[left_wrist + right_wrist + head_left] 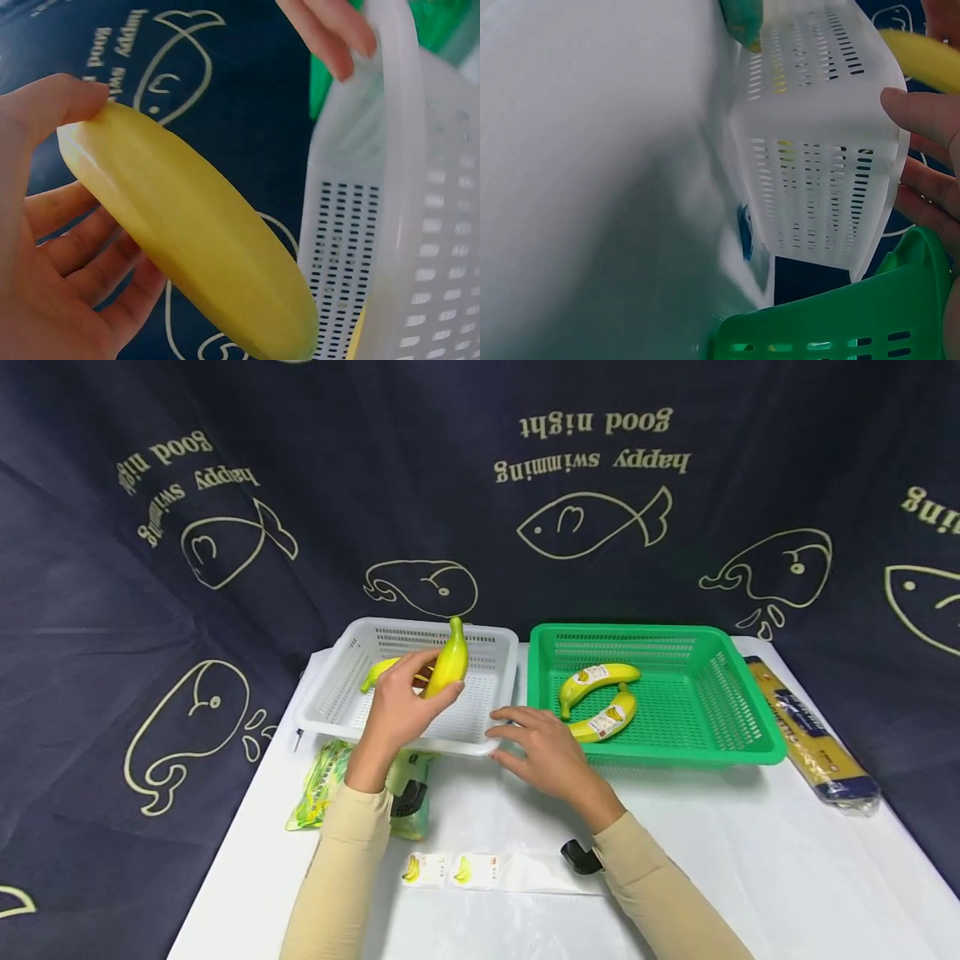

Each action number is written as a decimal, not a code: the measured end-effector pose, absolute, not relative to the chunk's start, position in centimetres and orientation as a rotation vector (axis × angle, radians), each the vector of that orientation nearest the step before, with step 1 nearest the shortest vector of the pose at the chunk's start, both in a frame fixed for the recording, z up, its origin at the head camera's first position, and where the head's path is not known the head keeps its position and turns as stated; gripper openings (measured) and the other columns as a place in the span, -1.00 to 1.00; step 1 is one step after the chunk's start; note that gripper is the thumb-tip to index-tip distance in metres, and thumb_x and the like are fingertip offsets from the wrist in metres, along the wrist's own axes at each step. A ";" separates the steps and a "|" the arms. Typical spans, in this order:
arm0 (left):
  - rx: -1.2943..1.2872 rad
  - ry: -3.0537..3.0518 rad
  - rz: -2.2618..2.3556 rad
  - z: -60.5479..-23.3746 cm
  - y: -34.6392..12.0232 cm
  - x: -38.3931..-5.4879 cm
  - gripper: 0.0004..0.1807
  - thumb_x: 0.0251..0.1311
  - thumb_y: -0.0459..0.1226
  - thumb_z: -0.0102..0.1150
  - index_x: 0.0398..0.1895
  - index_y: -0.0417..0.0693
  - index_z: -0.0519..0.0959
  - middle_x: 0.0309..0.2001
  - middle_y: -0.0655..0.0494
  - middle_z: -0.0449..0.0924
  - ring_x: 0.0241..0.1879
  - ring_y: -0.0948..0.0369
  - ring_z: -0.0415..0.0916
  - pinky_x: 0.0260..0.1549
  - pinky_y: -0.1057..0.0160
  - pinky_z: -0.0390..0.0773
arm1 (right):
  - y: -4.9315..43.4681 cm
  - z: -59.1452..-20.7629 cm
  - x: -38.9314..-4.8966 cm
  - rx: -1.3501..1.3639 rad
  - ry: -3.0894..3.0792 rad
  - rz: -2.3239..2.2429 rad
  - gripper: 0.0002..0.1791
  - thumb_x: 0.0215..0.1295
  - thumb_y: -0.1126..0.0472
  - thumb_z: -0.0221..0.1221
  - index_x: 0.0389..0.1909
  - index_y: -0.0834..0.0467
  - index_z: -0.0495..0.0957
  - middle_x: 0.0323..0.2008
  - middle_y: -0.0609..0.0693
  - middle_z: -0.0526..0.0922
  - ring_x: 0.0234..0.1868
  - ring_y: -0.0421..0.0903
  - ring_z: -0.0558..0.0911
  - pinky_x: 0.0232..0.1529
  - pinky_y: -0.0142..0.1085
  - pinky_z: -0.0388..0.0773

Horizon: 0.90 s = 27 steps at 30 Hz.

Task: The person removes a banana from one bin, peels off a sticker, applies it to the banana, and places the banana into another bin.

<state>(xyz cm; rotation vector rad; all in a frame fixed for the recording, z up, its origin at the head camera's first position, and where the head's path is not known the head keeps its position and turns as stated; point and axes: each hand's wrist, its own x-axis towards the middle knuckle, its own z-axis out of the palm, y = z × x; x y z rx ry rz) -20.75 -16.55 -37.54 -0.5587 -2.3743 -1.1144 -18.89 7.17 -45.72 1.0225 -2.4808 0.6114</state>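
A yellow banana (452, 658) with a greenish tip is gripped between the thumb and fingers of my left hand (401, 700), raised over the white basket (341, 727). In the left wrist view the banana (195, 232) fills the middle, and no sticker shows on its visible side. Another banana (380, 671) lies inside the white basket, partly behind the left hand. My right hand (545, 750) is at the white basket's near right corner, fingers extended at the rim; in the right wrist view its thumb and fingers are beside the rim (897, 150).
Two bananas with stickers (600, 675) lie in the green basket (667, 752) on the right. A green-yellow plastic bag (318, 789) sits below the white basket. A strip of banana stickers (472, 871) lies in front. A yellow-and-blue package (813, 731) is at the right edge.
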 end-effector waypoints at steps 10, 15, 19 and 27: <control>-0.609 -2.241 -1.248 -39.1 -16.9 -15.7 -0.48 -0.01 -0.16 0.44 0.07 -0.05 0.59 -0.18 0.20 0.60 -0.27 0.24 0.53 -0.32 0.12 0.57 | 6.7 -46.1 -18.5 1.038 -2.468 0.608 -0.68 0.20 -0.09 0.28 -0.06 -0.08 0.67 0.14 -0.13 0.53 0.20 -0.12 0.44 0.18 -0.14 0.31; -0.638 -2.182 -1.280 -37.9 -16.3 -13.2 -0.51 -0.04 -0.30 0.44 0.04 -0.14 0.60 -0.18 0.12 0.61 -0.32 0.19 0.52 -0.33 0.08 0.55 | 6.8 -46.2 -18.4 1.021 -2.473 0.570 -0.66 0.20 -0.12 0.28 -0.05 -0.09 0.66 0.15 -0.14 0.52 0.21 -0.14 0.42 0.18 -0.15 0.31; -0.651 -2.211 -1.308 -36.1 -15.4 -11.1 -0.52 -0.10 -0.45 0.42 -0.01 -0.31 0.58 -0.23 -0.01 0.61 -0.35 0.11 0.53 -0.31 0.10 0.56 | 7.0 -46.0 -18.5 1.008 -2.478 0.567 -0.65 0.18 -0.10 0.30 -0.04 -0.08 0.66 0.16 -0.15 0.51 0.21 -0.15 0.41 0.17 -0.16 0.31; -0.806 -2.210 -1.318 -39.7 -15.7 -10.6 -0.49 -0.15 -0.40 0.44 0.00 -0.19 0.60 -0.18 0.10 0.59 -0.28 0.19 0.51 -0.33 0.17 0.52 | 7.1 -45.7 -18.8 1.007 -2.479 0.567 -0.64 0.19 -0.12 0.28 -0.04 -0.08 0.67 0.15 -0.15 0.51 0.21 -0.14 0.42 0.17 -0.14 0.32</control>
